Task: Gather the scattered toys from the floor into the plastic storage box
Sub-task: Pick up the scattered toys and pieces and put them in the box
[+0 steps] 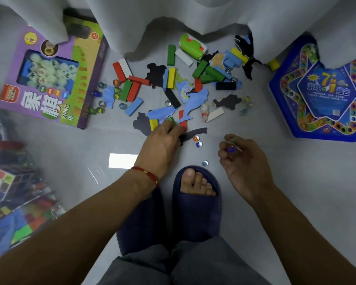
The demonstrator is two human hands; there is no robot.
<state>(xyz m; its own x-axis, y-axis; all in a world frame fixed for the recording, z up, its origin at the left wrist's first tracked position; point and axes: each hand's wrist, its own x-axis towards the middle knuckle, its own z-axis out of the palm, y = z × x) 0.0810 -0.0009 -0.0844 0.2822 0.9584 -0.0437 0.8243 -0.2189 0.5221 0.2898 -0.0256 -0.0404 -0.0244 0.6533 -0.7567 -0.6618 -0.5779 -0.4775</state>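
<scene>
**Hands at toy pile, marbles in right**

Head view: left hand (162, 145) reaches into the scattered toys (173, 87) on the floor (275, 182), fingers curled over a green block (171, 120) at the pile's near edge. Right hand (240, 159) is off the floor, fingers curled round marbles (231, 149). Loose marbles (197, 141) lie btwn the hands. Plastic storage box (12, 202) sits far left w/ blocks in it, blurred.

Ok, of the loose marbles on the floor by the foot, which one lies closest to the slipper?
The pale blue marble, right by the slipper's toe edge. The orange marble and the blue-and-white marble lie farther up, between the two hands.
</scene>
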